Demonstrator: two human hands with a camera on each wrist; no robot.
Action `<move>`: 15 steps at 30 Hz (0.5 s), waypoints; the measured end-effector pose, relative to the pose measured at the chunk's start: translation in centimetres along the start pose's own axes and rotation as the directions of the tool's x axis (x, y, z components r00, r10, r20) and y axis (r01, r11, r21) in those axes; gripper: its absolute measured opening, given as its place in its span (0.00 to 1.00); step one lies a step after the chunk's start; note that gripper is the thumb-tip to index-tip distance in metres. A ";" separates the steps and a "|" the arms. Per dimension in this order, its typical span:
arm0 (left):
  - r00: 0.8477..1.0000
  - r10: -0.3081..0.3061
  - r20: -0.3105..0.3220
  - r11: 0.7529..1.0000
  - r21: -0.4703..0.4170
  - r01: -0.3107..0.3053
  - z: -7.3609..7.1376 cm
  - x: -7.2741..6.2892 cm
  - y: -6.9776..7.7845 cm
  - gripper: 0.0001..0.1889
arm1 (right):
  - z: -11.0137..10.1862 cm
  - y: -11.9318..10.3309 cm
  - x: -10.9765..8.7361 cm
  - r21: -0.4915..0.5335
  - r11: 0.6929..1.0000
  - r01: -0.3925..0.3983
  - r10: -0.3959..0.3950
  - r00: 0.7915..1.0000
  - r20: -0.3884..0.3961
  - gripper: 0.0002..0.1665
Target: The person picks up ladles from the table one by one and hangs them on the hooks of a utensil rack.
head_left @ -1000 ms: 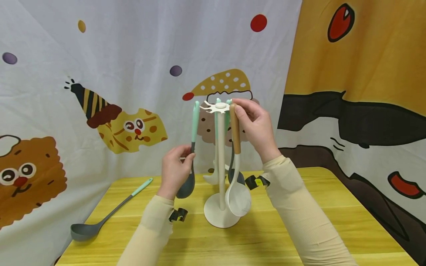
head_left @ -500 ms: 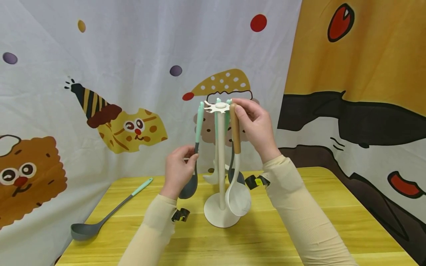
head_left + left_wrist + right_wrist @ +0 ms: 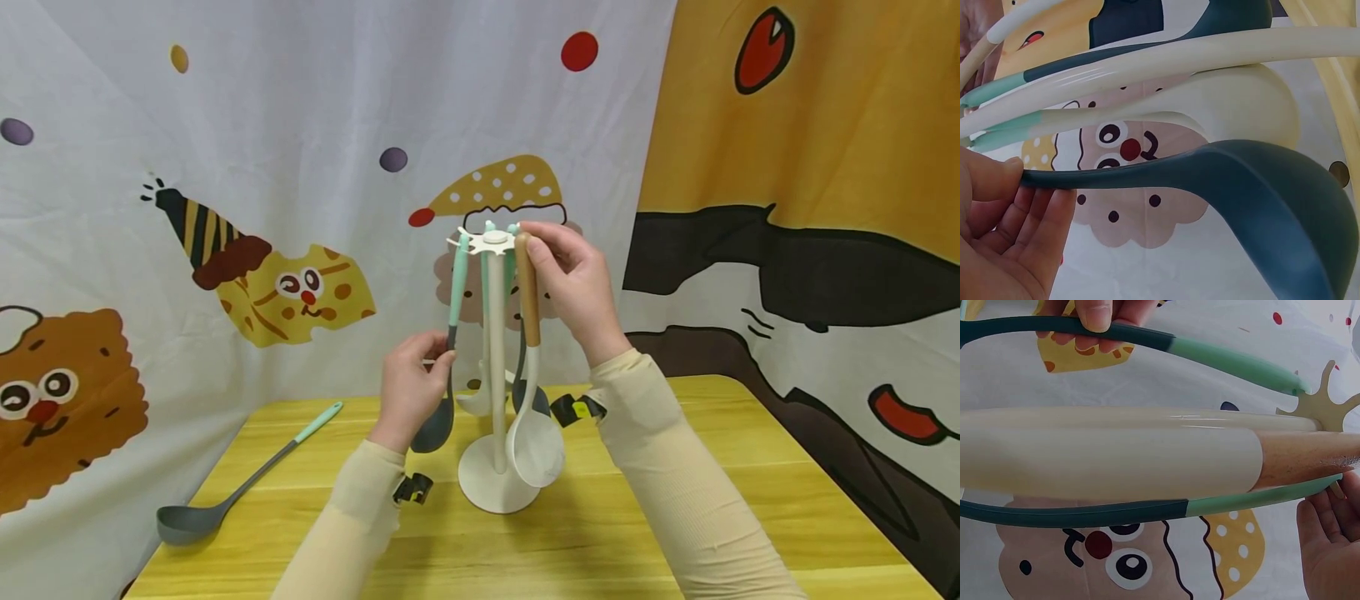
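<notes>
My left hand (image 3: 415, 387) pinches the thin neck of a dark grey spoon (image 3: 435, 427) with a mint handle. The spoon hangs upright, its handle top against a hook at the left of the white utensil rack (image 3: 498, 375); whether it is hooked on, I cannot tell. Its deep bowl (image 3: 1272, 187) fills the lower right of the left wrist view. At the rack's top right, my right hand (image 3: 573, 283) pinches the upper end of the wooden handle of a white spoon (image 3: 537, 450). In the right wrist view that wooden handle (image 3: 1304, 456) runs to the right edge.
A dark grey ladle (image 3: 191, 521) with a mint handle lies on the wooden table (image 3: 600, 533) at the left. Behind the rack's pole hang a white utensil (image 3: 474, 403) and another dark utensil (image 3: 531, 397). A printed cloth (image 3: 315, 100) stands behind the table.
My left hand has carried the dark grey spoon rightward, bringing its handle top from beside the rack to its left hook. The right hand has stayed at the wooden handle.
</notes>
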State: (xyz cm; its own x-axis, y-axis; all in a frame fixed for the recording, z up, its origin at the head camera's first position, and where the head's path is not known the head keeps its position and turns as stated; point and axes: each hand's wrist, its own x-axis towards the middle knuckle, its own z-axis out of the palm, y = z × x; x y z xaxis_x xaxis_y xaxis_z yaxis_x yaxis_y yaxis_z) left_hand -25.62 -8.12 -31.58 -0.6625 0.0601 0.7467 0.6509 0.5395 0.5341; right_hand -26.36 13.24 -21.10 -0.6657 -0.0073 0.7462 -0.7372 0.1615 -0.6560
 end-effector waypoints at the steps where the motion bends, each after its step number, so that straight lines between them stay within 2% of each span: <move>1: 1.000 -0.003 0.000 1.000 -0.004 0.003 0.0 0.0 0.0 0.04 | 0.0 0.0 0.0 0.001 1.000 0.001 -0.001 1.000 0.000 0.19; 15: 1.000 0.009 0.015 0.999 -0.052 -0.008 0.5 -0.2 0.1 0.05 | 0.1 -0.1 0.0 -0.008 1.000 0.003 -0.003 1.000 -0.007 0.18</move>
State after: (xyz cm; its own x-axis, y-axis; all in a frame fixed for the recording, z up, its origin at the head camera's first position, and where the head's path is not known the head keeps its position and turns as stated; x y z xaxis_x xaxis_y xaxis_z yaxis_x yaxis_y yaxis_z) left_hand -25.60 -7.62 -31.87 -0.6620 0.0779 0.7454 0.6749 0.4945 0.5477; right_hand -26.30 13.17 -21.09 -0.6627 -0.0011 0.7489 -0.7382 0.1691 -0.6530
